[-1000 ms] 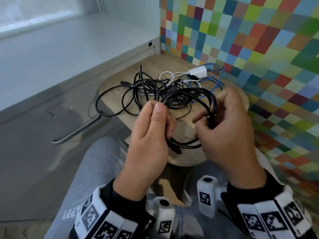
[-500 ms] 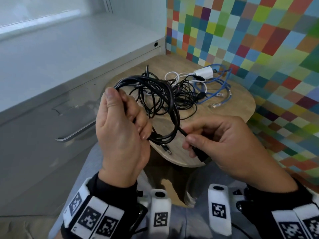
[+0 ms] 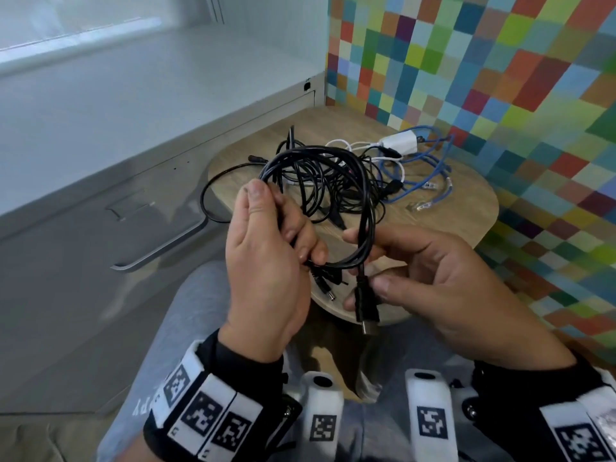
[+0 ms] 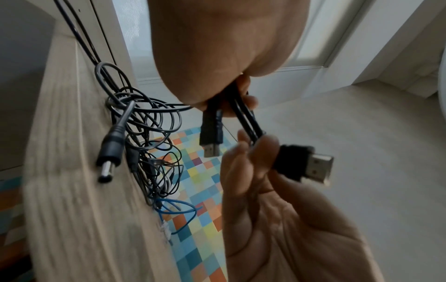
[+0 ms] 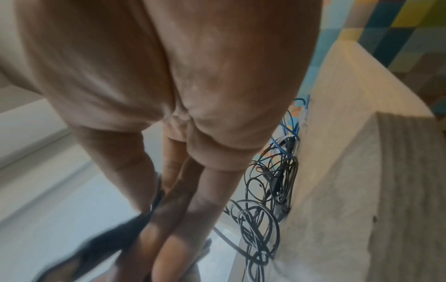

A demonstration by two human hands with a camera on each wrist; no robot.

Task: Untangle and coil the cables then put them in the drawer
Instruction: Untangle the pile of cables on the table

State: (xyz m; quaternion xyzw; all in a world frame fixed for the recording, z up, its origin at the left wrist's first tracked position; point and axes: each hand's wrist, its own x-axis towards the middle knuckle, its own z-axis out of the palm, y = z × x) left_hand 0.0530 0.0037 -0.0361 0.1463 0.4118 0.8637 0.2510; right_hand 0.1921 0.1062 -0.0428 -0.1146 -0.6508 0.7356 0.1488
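The left hand [image 3: 266,265] holds the black coil [image 3: 320,201] up over the stool [image 3: 466,208], fingers curled tight round the gathered loops so they can't spring apart while the last length is dealt with. The right hand [image 3: 430,278] pinches the free plug [image 3: 366,303] between thumb and fingertips, other fingers loosely spread, probably to wrap it round the bundle, though its own wrist view is too blurred to confirm the grip. The other cables [image 3: 410,168] lie tangled on the stool, and the drawer [image 3: 100,235] looks shut.
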